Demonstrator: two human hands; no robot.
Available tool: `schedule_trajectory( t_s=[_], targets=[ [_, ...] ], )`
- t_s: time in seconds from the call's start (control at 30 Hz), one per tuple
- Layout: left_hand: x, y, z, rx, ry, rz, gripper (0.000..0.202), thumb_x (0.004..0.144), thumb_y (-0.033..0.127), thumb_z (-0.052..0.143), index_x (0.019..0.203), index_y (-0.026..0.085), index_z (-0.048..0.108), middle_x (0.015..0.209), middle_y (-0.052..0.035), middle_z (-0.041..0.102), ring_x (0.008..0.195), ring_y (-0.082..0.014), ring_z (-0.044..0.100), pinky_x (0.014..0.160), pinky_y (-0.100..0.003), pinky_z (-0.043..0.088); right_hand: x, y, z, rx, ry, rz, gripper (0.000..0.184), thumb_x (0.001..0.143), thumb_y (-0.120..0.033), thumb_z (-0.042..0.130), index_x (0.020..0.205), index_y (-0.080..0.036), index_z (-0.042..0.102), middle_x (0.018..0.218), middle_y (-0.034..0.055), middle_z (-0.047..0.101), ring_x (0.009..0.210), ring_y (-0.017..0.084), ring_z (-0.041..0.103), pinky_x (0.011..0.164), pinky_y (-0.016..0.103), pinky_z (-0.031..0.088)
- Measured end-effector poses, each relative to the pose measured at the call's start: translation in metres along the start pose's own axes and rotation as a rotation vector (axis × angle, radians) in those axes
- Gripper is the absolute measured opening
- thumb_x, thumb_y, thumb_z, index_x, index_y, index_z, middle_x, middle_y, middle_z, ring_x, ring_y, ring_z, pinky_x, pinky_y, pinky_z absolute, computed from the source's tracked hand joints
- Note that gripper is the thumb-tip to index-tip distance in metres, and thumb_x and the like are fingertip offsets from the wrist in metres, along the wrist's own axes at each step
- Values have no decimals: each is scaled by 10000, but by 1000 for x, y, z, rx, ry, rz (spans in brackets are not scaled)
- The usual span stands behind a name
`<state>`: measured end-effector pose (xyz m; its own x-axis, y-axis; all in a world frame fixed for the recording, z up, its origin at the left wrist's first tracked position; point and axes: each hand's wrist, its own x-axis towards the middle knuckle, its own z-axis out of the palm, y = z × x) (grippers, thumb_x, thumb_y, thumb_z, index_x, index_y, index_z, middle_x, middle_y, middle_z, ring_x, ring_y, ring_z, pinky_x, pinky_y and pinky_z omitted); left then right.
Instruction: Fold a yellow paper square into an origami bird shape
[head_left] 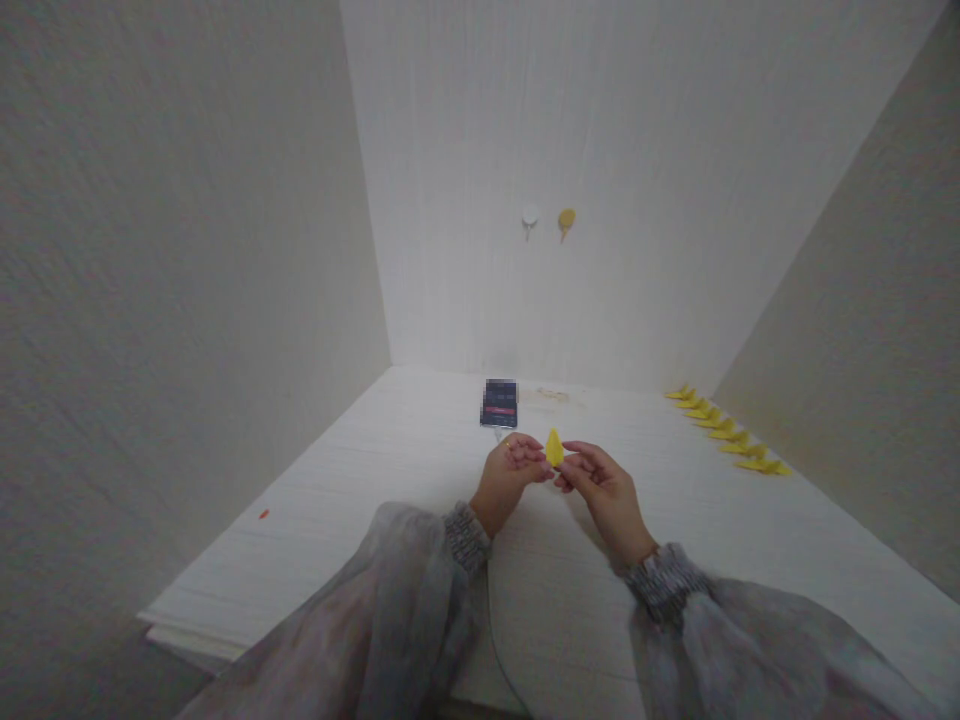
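Note:
A small folded piece of yellow paper [554,447] is held up above the white table [375,470], pinched from both sides. My left hand [508,474] grips its left edge with the fingers curled together. My right hand [604,487] pinches its right edge, fingers closed. Both wrists come out of grey gathered sleeves.
A dark phone [500,403] lies just beyond my hands, with a cable running from it toward me. Several folded yellow paper pieces [726,432] lie in a row along the right wall. A tiny red speck [263,514] sits at the left. Two small hooks [548,220] are on the back wall.

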<state>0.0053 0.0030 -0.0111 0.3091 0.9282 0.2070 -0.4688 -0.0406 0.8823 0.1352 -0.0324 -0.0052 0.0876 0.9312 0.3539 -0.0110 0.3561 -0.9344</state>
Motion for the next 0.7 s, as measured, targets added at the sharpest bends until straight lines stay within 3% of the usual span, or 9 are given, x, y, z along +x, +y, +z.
schedule_trajectory(
  t_s=[0.7],
  targets=[
    [1, 1, -2, 66, 1, -46, 309, 516, 202, 680, 764, 126, 512, 647, 18, 557, 509, -76, 536, 516, -215, 433, 0, 6, -3, -15, -15, 4, 268, 652, -325, 619, 863, -200, 513, 675, -5, 585, 529, 116, 551, 503, 251, 429]
  ],
)
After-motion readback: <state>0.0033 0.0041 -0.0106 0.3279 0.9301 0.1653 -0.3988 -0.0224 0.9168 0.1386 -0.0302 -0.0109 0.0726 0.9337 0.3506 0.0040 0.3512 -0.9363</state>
